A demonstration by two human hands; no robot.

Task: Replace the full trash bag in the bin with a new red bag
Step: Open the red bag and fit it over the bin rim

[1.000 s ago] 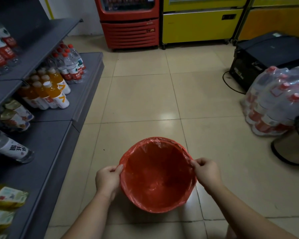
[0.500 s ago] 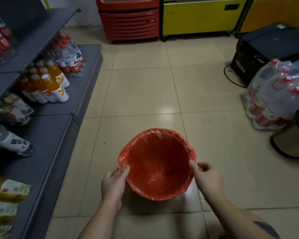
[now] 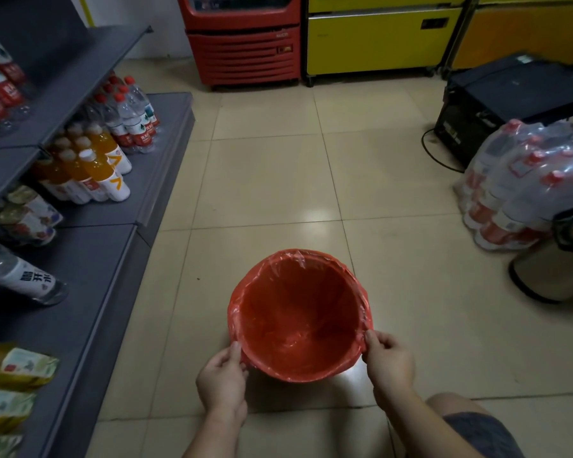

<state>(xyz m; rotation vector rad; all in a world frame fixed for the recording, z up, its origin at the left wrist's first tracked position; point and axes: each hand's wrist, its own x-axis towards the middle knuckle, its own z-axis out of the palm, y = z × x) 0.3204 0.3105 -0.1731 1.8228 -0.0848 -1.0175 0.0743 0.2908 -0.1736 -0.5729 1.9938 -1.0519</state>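
Observation:
A round bin stands on the tiled floor, lined with a red bag [image 3: 298,322] whose plastic is folded over the rim all around; the bin's own wall is hidden under it. The bag's inside looks hollow. My left hand [image 3: 224,380] pinches the bag's edge at the near-left of the rim. At the near-right of the rim, my right hand [image 3: 389,361] pinches the folded plastic. No full trash bag is in view.
Grey shelving [image 3: 90,259] with drink bottles [image 3: 93,173] and snack packs runs along the left. A shrink-wrapped pack of water bottles [image 3: 523,183] and a beige lidded bin [image 3: 549,269] sit at right. Red [image 3: 242,44] and yellow [image 3: 371,41] coolers stand at the back.
Both hands slid along the rim from its sides toward the near edge, still pinching the red plastic. The bin stayed in place; my head shifted slightly.

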